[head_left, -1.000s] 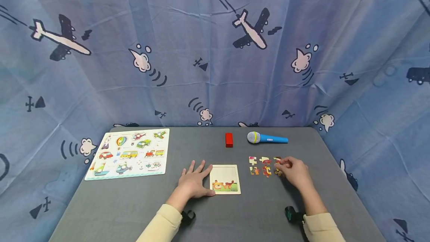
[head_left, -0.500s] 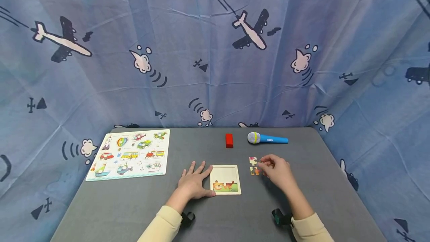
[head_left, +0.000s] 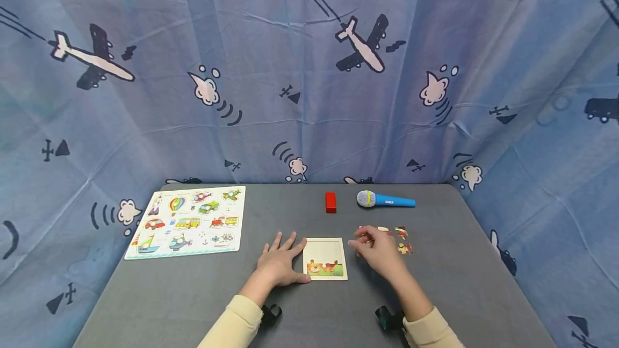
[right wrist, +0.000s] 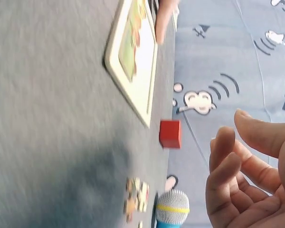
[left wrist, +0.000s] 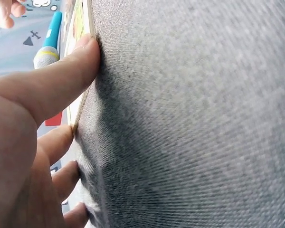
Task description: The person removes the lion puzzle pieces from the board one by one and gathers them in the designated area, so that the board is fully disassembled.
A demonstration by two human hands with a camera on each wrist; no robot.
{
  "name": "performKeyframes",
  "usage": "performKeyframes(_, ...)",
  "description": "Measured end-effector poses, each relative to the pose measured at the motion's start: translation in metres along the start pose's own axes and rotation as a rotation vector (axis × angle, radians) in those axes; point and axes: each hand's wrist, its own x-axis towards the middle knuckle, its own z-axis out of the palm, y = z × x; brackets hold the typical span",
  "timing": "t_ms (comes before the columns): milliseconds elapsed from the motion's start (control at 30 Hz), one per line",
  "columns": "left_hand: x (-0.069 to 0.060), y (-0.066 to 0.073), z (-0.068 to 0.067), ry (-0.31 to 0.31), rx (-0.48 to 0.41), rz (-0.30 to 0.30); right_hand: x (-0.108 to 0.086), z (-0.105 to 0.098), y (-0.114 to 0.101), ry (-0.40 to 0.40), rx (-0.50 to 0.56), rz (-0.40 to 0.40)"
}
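Observation:
My left hand [head_left: 278, 266] lies with fingers spread on the grey table; its thumb and index finger touch the left edge of a square wooden puzzle frame [head_left: 325, 240], also in the left wrist view [left wrist: 72, 111]. A tiger picture fills the frame's lower part; its upper part is bare wood. Between the frame and several loose puzzle pieces [head_left: 402, 233] hovers my right hand [head_left: 382, 254], partly covering the pieces. In the right wrist view this hand [right wrist: 249, 175] has loosely bent fingers, thumb apart and nothing visible between them; pieces [right wrist: 137, 194] lie below.
A red block [head_left: 331, 202] and a blue toy microphone [head_left: 394, 201] lie behind the frame and pieces. At the back left is a board with vehicle pictures [head_left: 188, 223]. A blue patterned curtain [head_left: 300, 95] hangs behind the table [head_left: 290, 316].
My right hand has moved left from the right-hand pieces, across the others, towards the frame, uncovering the right-hand pieces. My left hand has stayed at the frame's edge.

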Motion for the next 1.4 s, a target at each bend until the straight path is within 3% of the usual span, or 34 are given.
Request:
performKeyframes(267, 0.003, 0.001, 0.0, 0.016, 0.001, -0.007, -0.006, 0.022, -0.015, -0.048, -0.002, -0.025)
performKeyframes(500, 0.003, 0.001, -0.001, 0.014, 0.01, -0.015, -0.013, 0.052, -0.027, -0.192, -0.022, -0.125)
performKeyframes(833, 0.002, 0.001, -0.002, -0.007, 0.017, -0.012, -0.013, 0.078, -0.028, -0.251, -0.078, -0.171)
performKeyframes(1100, 0.001, 0.0, -0.002, 0.0, 0.027, -0.003, -0.012, 0.087, -0.026, -0.224, -0.141, -0.219)
performKeyframes(1400, 0.001, 0.0, -0.001, -0.001, 0.017, -0.009, -0.014, 0.089, -0.026, -0.222, -0.161, -0.22)
